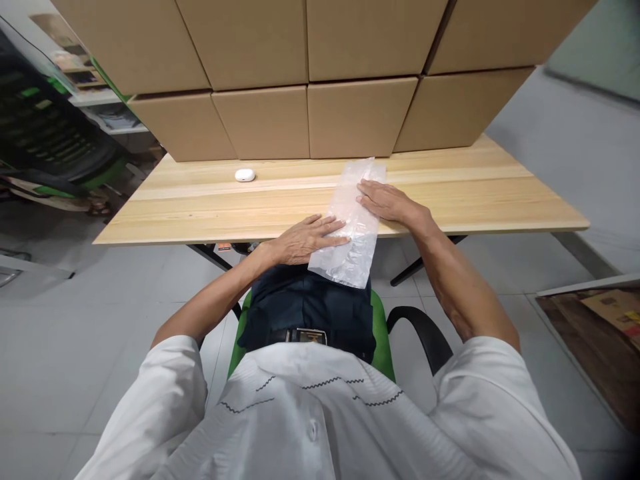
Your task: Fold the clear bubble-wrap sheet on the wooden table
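Note:
A translucent plastic bag [345, 200] lies flat on the wooden table, its lower end hanging over the front edge above my lap. My left hand [310, 240] rests on the bag's left side near the table edge, fingers stretched out across it. Higher up, on the right side of the bag, my right hand [387, 200] lies with its fingers extended over the plastic. Neither hand grips it; both press or rest from above. Whether anything thin is inside the bag, I cannot tell.
Brown cardboard boxes [260, 123] stand stacked in two rows along the table's back. A small white rounded case [245, 175] sits left on the wooden table [200, 207]. A green chair [383, 333] with a black armrest [423, 333] is under me.

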Demonstrator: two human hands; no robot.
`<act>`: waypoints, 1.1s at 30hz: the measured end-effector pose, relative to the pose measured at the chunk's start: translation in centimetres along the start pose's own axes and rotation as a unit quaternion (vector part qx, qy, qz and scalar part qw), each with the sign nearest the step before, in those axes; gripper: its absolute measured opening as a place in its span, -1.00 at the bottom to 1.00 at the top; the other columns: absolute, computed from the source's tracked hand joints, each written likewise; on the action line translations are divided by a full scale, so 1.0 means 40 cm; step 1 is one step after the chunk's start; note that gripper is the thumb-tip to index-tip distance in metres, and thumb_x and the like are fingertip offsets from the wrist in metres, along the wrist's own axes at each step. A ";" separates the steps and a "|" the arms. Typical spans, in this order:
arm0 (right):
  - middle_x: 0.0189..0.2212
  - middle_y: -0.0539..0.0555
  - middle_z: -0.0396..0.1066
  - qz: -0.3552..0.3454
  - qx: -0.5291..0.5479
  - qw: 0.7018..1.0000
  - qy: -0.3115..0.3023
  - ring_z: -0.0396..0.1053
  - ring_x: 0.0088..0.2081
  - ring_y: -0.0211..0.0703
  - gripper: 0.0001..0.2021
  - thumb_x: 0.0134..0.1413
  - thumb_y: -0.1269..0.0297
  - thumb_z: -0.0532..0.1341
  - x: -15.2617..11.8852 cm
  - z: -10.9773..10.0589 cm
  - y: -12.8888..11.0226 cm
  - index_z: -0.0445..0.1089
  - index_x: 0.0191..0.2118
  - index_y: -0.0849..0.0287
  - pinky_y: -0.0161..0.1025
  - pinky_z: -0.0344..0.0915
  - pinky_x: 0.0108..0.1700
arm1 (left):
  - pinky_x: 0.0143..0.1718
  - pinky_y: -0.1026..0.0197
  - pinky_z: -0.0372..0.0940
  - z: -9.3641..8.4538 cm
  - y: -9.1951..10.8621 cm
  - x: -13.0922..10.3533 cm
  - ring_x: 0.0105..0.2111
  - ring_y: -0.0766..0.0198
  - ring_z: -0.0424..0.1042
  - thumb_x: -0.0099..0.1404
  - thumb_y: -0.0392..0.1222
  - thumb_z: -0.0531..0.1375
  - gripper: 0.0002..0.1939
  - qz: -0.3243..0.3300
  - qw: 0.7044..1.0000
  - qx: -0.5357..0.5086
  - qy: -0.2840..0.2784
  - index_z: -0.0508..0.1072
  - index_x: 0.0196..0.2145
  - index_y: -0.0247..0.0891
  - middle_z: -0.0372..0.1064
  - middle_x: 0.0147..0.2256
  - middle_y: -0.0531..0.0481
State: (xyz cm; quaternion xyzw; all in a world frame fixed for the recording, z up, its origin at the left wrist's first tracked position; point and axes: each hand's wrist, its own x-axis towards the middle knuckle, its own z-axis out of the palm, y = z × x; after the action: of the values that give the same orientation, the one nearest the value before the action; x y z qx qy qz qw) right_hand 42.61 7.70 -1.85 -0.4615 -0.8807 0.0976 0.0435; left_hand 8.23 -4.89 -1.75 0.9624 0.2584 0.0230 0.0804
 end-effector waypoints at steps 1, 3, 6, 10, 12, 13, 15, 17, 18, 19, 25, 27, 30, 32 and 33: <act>0.81 0.38 0.06 0.004 0.003 1.000 0.004 0.03 0.83 0.29 -0.12 0.76 -0.15 -0.08 0.003 0.000 0.006 0.18 0.81 0.42 0.21 -0.02 0.85 | 0.80 -0.38 -0.06 0.000 -0.002 -0.002 0.84 -0.30 -0.02 0.79 0.28 0.12 -0.25 0.000 1.000 -0.008 -0.001 0.28 0.78 0.12 -0.02 0.84 -0.17; 0.80 0.35 0.10 0.004 0.013 1.000 0.018 0.07 0.82 0.32 -0.13 0.75 -0.18 -0.06 0.014 0.003 0.016 0.21 0.80 0.36 0.27 0.02 0.84 | 0.81 -0.38 -0.09 0.000 -0.006 -0.006 0.85 -0.30 -0.04 0.79 0.36 0.10 -0.22 0.001 1.000 -0.025 0.000 0.27 0.79 0.13 -0.02 0.84 -0.17; 0.75 0.36 0.22 -0.008 0.025 0.999 0.048 0.20 0.76 0.49 -0.16 0.72 -0.21 0.00 0.046 0.006 0.035 0.35 0.74 0.29 0.48 0.14 0.78 | 0.82 -0.35 -0.14 0.000 -0.013 -0.013 0.85 -0.27 -0.06 0.77 0.47 0.06 -0.17 0.005 0.999 -0.049 0.002 0.28 0.79 0.14 -0.02 0.84 -0.15; 0.62 0.42 0.46 -0.004 -0.004 0.997 0.072 0.44 0.60 0.61 -0.23 0.70 -0.20 0.05 0.120 0.014 0.071 0.54 0.60 0.27 0.57 0.31 0.66 | 0.82 -0.38 -0.12 0.003 -0.023 -0.022 0.84 -0.33 -0.03 0.71 0.60 0.03 -0.06 0.018 0.997 -0.076 0.011 0.31 0.78 0.10 0.00 0.83 -0.18; 0.51 0.40 0.60 0.000 -0.017 0.996 0.091 0.54 0.50 0.57 -0.25 0.69 -0.25 0.05 0.158 0.023 0.091 0.63 0.50 0.21 0.52 0.41 0.59 | 0.82 -0.38 -0.12 0.002 -0.027 -0.027 0.84 -0.33 -0.02 0.71 0.62 -0.01 -0.04 0.023 0.996 -0.089 0.017 0.35 0.76 0.05 0.04 0.82 -0.20; 0.47 0.38 0.64 0.002 -0.016 0.994 0.105 0.56 0.46 0.54 -0.25 0.69 -0.29 0.05 0.175 0.028 0.101 0.65 0.47 0.17 0.51 0.43 0.57 | 0.82 -0.38 -0.13 0.000 -0.028 -0.029 0.84 -0.32 -0.02 0.71 0.62 -0.03 -0.03 0.025 0.995 -0.096 0.018 0.37 0.75 0.03 0.06 0.81 -0.21; 0.42 0.35 0.68 0.010 -0.004 0.992 0.128 0.57 0.44 0.51 -0.25 0.68 -0.35 0.05 0.197 0.036 0.116 0.66 0.45 0.11 0.52 0.41 0.57 | 0.83 -0.36 -0.16 -0.004 -0.029 -0.032 0.84 -0.28 -0.03 0.70 0.64 -0.07 -0.01 0.028 0.993 -0.110 0.019 0.40 0.74 0.01 0.09 0.80 -0.21; 0.47 0.34 0.64 0.027 0.009 0.991 0.130 0.53 0.48 0.52 -0.27 0.70 -0.31 0.05 0.197 0.039 0.124 0.64 0.49 0.09 0.55 0.36 0.61 | 0.84 -0.35 -0.18 -0.010 -0.028 -0.034 0.85 -0.26 -0.04 0.68 0.67 -0.08 0.02 0.028 0.992 -0.121 0.022 0.42 0.73 0.01 0.10 0.80 -0.21; 0.53 0.35 0.59 0.034 0.014 0.991 0.129 0.49 0.53 0.54 -0.27 0.71 -0.26 0.04 0.187 0.039 0.125 0.61 0.53 0.12 0.54 0.33 0.64 | 0.84 -0.36 -0.18 -0.011 -0.027 -0.034 0.85 -0.25 -0.05 0.69 0.67 -0.09 0.02 0.027 0.992 -0.124 0.023 0.42 0.72 0.01 0.10 0.80 -0.21; 0.59 0.37 0.51 0.039 0.019 0.990 0.133 0.42 0.59 0.55 -0.26 0.72 -0.21 0.02 0.169 0.037 0.123 0.56 0.58 0.17 0.54 0.30 0.67 | 0.84 -0.37 -0.18 -0.012 -0.026 -0.035 0.85 -0.25 -0.05 0.69 0.66 -0.09 0.01 0.025 0.991 -0.125 0.024 0.43 0.72 -0.01 0.10 0.80 -0.22; 0.79 0.18 0.21 -0.093 0.082 0.975 0.184 0.04 0.82 0.40 -0.25 0.77 -0.18 -0.03 -0.096 0.030 0.071 0.29 0.79 0.01 0.54 0.01 0.82 | 0.82 -0.41 -0.14 0.002 -0.031 -0.033 0.85 -0.28 -0.06 0.74 0.56 -0.05 -0.05 0.025 0.993 -0.115 0.033 0.42 0.72 -0.06 0.10 0.79 -0.27; 0.79 0.10 0.22 -0.147 0.103 0.970 0.163 0.01 0.83 0.39 -0.28 0.74 -0.15 0.06 -0.205 0.033 0.041 0.26 0.81 -0.12 0.60 0.03 0.81 | 0.82 -0.38 -0.13 0.010 -0.038 -0.034 0.85 -0.26 -0.06 0.73 0.59 -0.06 -0.03 0.032 0.991 -0.120 0.044 0.40 0.73 -0.06 0.13 0.78 -0.27; 0.81 0.05 0.16 -0.174 0.110 0.969 0.136 0.03 0.82 0.44 -0.22 0.63 -0.02 0.23 -0.317 0.050 -0.013 0.21 0.83 -0.20 0.67 0.08 0.78 | 0.83 -0.34 -0.10 0.013 -0.043 -0.034 0.84 -0.20 0.00 0.74 0.58 -0.10 -0.03 0.024 0.989 -0.130 0.058 0.42 0.72 -0.08 0.21 0.75 -0.28; 0.80 0.10 0.18 -0.184 0.099 0.968 0.141 0.06 0.81 0.48 -0.17 0.56 0.05 0.31 -0.340 0.066 -0.054 0.24 0.82 -0.16 0.70 0.11 0.76 | 0.84 -0.32 -0.10 0.007 -0.041 -0.032 0.84 -0.15 0.03 0.77 0.54 -0.11 -0.06 0.006 0.989 -0.135 0.061 0.45 0.70 -0.09 0.25 0.74 -0.26; 0.78 0.13 0.22 -0.190 0.093 0.966 0.151 0.09 0.80 0.49 -0.19 0.55 0.08 0.33 -0.337 0.073 -0.075 0.29 0.79 -0.12 0.70 0.12 0.75 | 0.84 -0.32 -0.10 0.003 -0.038 -0.031 0.83 -0.14 0.04 0.78 0.51 -0.11 -0.08 -0.003 0.989 -0.137 0.060 0.47 0.69 -0.10 0.26 0.74 -0.25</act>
State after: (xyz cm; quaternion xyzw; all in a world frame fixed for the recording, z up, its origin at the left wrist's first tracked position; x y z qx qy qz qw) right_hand 47.41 -5.41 -3.87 -0.2891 -0.9224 0.0983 0.2365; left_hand 6.41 -4.24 -2.11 0.9385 0.2597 0.1160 0.1958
